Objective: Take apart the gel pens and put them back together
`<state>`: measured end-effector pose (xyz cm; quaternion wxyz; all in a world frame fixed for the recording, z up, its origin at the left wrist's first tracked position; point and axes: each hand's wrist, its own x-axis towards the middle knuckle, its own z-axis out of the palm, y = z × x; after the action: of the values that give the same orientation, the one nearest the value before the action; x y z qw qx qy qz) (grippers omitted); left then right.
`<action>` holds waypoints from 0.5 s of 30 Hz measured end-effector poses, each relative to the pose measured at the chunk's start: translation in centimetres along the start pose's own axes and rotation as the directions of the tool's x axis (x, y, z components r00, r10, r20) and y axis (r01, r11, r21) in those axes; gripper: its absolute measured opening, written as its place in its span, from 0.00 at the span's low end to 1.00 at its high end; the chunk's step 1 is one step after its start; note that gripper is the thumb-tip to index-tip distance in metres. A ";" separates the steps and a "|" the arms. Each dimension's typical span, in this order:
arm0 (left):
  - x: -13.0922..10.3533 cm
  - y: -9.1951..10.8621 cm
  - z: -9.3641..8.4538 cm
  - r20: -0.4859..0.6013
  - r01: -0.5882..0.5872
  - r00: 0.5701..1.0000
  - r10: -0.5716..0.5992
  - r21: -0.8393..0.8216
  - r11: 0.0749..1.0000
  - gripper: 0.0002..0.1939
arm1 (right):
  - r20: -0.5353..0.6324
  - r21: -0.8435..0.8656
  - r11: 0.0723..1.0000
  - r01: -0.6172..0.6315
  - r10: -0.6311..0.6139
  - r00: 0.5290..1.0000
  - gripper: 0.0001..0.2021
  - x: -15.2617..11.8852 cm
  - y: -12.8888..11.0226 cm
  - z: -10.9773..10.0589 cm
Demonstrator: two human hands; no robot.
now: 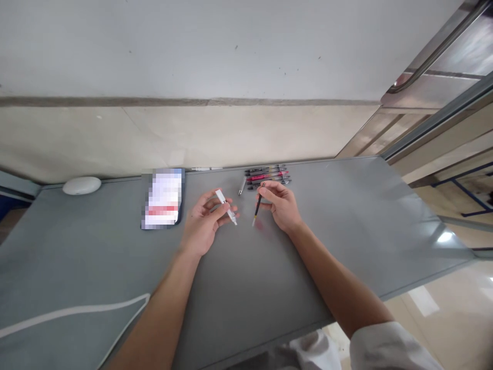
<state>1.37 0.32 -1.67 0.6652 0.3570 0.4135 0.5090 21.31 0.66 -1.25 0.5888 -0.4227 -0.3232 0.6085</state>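
My left hand [203,221] is closed on a white pen barrel [226,206], held between thumb and fingers and tilted with its narrower end down to the right. To its right, my right hand [283,205] pinches a pen refill [257,206] near the top. The refill is thin and dark, with a yellow band and a pale tip that points down. Both hands are above the grey table, and the two parts do not touch. Just beyond them lies a short silvery and clear pen part [242,186].
Several dark pens and a pink one [269,176] lie together at the back. A phone with a lit screen [164,198] is on the left, beside a white oval object [81,185]. A white cable [77,310] crosses the table's [246,293] left front. Behind stands a wall [231,131].
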 end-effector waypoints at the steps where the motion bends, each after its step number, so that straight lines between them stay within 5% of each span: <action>1: 0.0 0.0 0.0 0.000 -0.012 1.000 0.012 0.012 1.000 0.24 | 0.005 0.005 1.000 0.001 -0.001 1.000 0.12 0.0 0.0 0.0; 15: -0.1 0.2 0.1 0.003 -0.023 1.000 0.023 -0.014 1.000 0.22 | 0.054 0.050 0.999 -0.006 0.003 0.999 0.11 -0.1 0.2 -0.1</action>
<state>1.35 0.29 -1.48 0.6624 0.3580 0.4048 0.5189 21.29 0.56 -1.45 0.5889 -0.3921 -0.3227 0.6287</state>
